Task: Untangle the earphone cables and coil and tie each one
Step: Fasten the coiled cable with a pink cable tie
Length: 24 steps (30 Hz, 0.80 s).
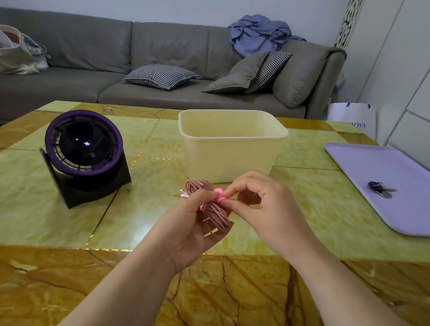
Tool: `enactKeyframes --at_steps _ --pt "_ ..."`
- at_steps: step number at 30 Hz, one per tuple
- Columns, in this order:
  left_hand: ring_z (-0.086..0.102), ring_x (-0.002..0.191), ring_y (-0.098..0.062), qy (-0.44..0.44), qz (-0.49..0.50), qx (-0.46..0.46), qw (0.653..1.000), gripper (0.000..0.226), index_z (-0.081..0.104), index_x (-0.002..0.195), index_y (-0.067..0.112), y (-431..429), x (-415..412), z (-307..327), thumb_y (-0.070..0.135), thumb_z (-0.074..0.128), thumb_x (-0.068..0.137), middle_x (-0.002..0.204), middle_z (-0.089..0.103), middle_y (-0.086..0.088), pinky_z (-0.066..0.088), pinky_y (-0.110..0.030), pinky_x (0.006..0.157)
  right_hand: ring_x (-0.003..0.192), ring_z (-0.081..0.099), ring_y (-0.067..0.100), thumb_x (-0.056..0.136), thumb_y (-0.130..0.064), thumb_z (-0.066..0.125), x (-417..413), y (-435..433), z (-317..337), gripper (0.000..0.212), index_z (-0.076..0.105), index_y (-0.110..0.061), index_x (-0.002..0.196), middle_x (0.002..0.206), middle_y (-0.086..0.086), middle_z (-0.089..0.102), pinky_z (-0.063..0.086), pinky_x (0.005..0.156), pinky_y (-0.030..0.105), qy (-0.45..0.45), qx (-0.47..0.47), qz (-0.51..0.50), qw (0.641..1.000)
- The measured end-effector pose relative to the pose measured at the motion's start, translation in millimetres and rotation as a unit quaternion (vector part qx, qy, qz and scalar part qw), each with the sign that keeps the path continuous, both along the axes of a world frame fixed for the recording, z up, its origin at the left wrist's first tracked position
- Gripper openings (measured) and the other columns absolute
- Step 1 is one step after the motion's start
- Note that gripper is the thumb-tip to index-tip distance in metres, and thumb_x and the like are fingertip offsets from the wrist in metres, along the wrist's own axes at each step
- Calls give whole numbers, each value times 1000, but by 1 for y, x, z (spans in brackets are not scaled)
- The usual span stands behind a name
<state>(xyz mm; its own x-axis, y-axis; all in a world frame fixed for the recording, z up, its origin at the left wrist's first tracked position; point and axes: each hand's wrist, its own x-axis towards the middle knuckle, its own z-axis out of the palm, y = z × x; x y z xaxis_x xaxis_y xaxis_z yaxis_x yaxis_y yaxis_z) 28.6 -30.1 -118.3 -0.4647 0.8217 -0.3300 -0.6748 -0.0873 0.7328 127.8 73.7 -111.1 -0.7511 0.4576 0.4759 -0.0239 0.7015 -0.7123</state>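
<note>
Fingers [241, 185] of the right hand [264, 213] pinch the pink tie [218, 192] around the coiled pink earphone cable [219, 216]. The left hand [188, 230] grips that coil, palm upward, above the table [63, 225].

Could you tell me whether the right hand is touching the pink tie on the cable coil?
Touching. The head view shows the right hand pinching the pink tie at the middle of the coil, which the left hand holds.
</note>
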Motion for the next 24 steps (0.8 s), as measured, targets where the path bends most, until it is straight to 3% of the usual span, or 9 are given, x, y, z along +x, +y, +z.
enactKeyframes --at_steps 4,6,9,13,16,20,22,24 --pt "60 55 -11 -8 9 -2 1000 6 64 83 10 0 -1 1 10 58 86 65 63 -3 56 -29 65 68 60 17 82 -18 72 4 3 1 2 70 -17 84 75 4 67 50 65 28 -32 -28 21 999" --pt "61 62 -11 -7 8 0 1000 5 64 84 9 1 -2 0 10 59 85 71 64 -4 56 -29 67 74 65 21 83 -15 70 4 2 1 2 70 -15 85 78 4 70 55 71 34 -38 -75 32 996" --pt "58 77 -14 11 4 -8 1000 3 63 85 9 3 -3 -4 10 60 86 84 62 -8 54 -31 75 74 68 18 80 -17 74 2 -2 1 5 71 -13 81 76 1 72 56 73 32 -34 -118 21 992" --pt "57 55 -11 11 46 -17 999 5 63 80 10 5 2 -6 10 62 85 66 59 -3 53 -30 70 68 66 12 77 -15 77 -3 -4 -3 9 69 -18 80 74 -1 71 55 67 24 -15 -134 -8 991" --pt "59 50 -9 -10 96 -24 995 6 62 79 12 7 4 -8 11 63 84 61 61 -1 54 -26 58 68 65 4 78 -12 76 -5 -7 -6 12 68 -20 81 73 -7 69 54 68 19 8 -67 -29 997" --pt "60 50 -10 3 132 -30 991 9 62 74 12 7 1 -10 11 63 83 63 61 -1 52 -24 54 72 63 1 81 -12 71 -3 -10 -6 6 69 -17 84 76 -13 68 52 67 22 43 125 -12 991" --pt "59 56 -13 64 131 -35 989 8 62 75 11 7 0 -11 10 62 83 66 59 -2 51 -28 59 71 62 2 82 -16 69 -1 -7 -4 4 68 -17 85 78 -13 67 50 62 26 47 212 -11 976" --pt "58 58 -14 190 121 -49 973 10 63 74 9 7 -1 -10 9 62 84 64 58 -3 54 -35 65 73 63 3 85 -17 68 2 -3 -2 5 67 -15 89 81 -10 68 51 62 27 46 244 -12 969"
